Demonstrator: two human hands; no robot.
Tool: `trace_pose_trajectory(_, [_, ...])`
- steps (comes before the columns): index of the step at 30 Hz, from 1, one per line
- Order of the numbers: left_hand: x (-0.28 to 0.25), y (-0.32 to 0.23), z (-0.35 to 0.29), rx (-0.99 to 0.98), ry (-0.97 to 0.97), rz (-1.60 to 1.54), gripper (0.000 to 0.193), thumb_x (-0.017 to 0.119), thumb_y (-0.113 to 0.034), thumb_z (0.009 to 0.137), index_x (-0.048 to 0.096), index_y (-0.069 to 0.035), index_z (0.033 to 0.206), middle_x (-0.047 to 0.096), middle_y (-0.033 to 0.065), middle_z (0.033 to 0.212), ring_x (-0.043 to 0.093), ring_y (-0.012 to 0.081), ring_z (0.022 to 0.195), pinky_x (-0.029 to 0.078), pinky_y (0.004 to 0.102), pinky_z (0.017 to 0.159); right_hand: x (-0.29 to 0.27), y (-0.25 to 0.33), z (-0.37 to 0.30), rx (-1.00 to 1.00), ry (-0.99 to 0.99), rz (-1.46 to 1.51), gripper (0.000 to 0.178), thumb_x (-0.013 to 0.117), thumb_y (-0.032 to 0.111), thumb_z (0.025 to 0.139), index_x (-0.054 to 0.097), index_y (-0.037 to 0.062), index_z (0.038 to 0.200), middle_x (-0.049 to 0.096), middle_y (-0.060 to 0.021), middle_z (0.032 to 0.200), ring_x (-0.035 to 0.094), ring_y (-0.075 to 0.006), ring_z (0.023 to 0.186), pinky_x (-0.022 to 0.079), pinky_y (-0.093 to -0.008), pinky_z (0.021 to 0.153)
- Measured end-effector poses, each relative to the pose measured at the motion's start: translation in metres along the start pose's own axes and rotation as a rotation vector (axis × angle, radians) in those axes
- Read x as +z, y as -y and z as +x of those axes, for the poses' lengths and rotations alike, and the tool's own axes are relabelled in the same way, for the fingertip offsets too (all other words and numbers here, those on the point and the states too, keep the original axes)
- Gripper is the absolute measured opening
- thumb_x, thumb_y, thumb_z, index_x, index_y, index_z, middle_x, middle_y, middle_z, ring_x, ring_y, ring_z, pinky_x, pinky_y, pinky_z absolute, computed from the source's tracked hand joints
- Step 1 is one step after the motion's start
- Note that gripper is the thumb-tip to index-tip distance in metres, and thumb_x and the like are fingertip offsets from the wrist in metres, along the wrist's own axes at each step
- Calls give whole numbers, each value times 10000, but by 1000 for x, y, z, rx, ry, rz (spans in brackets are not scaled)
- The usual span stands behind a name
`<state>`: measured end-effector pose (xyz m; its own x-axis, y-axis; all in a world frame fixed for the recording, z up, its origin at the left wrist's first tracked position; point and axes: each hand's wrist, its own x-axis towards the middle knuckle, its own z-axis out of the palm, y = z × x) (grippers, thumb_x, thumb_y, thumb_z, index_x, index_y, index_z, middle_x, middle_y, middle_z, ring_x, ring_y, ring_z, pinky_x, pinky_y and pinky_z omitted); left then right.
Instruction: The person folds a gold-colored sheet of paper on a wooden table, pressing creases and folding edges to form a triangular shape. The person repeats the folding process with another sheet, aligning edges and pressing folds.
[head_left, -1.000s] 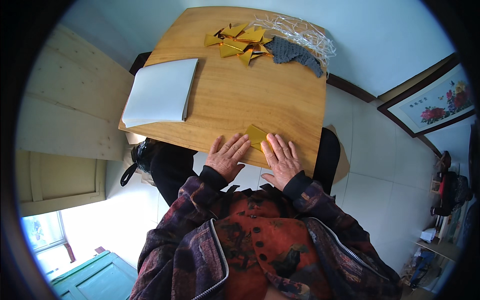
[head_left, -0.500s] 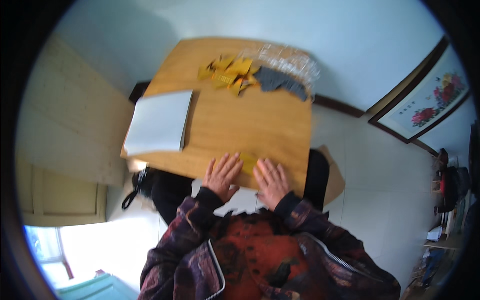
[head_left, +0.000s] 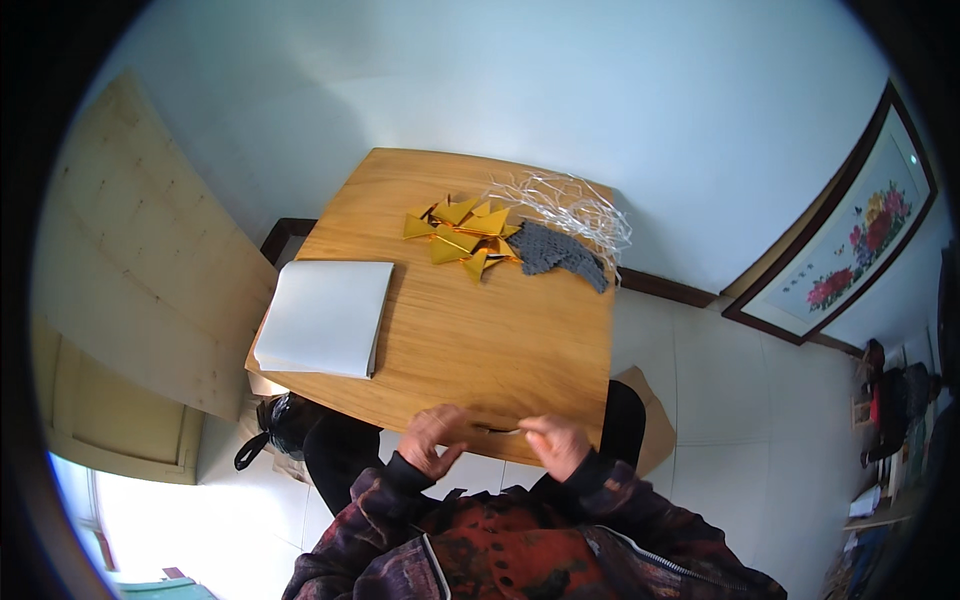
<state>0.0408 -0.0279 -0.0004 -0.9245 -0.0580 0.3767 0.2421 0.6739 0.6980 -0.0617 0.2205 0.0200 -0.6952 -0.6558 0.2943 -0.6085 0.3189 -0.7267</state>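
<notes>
At the near edge of the wooden table [head_left: 500, 340], my left hand [head_left: 432, 437] and my right hand [head_left: 553, 441] hold a folded gold paper [head_left: 497, 429] between them, seen edge-on as a thin strip. Both hands pinch it with curled fingers. At the far side of the table lies a pile of folded gold paper triangles [head_left: 462, 235]. To the right of that pile sits a grey knitted cloth [head_left: 560, 256].
A stack of white sheets [head_left: 325, 316] lies on the table's left part. Crumpled clear plastic [head_left: 565, 205] is at the far right corner. A wooden panel [head_left: 140, 260] leans left of the table. A framed flower picture [head_left: 850, 250] stands against the wall at right.
My hands were pressed flat on the gold paper on the table. They have drawn back to the near edge and lifted the paper between them. My view has shifted, so the table sits lower in the picture.
</notes>
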Motion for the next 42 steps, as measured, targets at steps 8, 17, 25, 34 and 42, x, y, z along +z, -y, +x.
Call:
trace_pose_trajectory(8, [-5,24,17,-101,-133,154,216,699,-109,727,646,-76,934,604,109,822,600,345,766,496,441,655,-15,-62,180,651,73,479,193,621,206,915,542,49,834,568,-23,652,559,-107,493,440,-259,435])
trace_pose_trajectory(17, [-25,24,17,-157,-190,-101,244,686,-93,756,640,-88,995,610,122,882,599,341,821,485,427,668,38,-52,202,634,241,730,293,532,196,978,531,43,1228,677,-122,1095,670,-148,890,501,-238,707])
trace_pose_trajectory(25, [-104,107,35,-523,-161,716,742,643,-562,800,473,-141,1385,332,117,1518,225,361,1430,159,537,1152,25,-31,116,498,254,603,292,546,196,984,549,-25,1175,689,-119,1033,661,-134,880,508,-242,722])
trace_pose_trajectory(34, [-110,113,33,-518,28,744,984,705,-669,684,380,-150,1454,264,134,1555,167,385,1449,99,550,1164,31,-24,73,461,161,665,239,542,162,984,553,1,1160,685,-107,1009,660,-134,856,516,-237,675])
trace_pose_trajectory(42, [-122,105,42,-465,67,624,849,826,-466,609,518,-132,1327,431,104,1401,320,338,1360,187,576,1103,43,-17,72,421,71,505,199,521,91,951,552,-2,1123,681,-82,944,649,-109,742,500,-226,585])
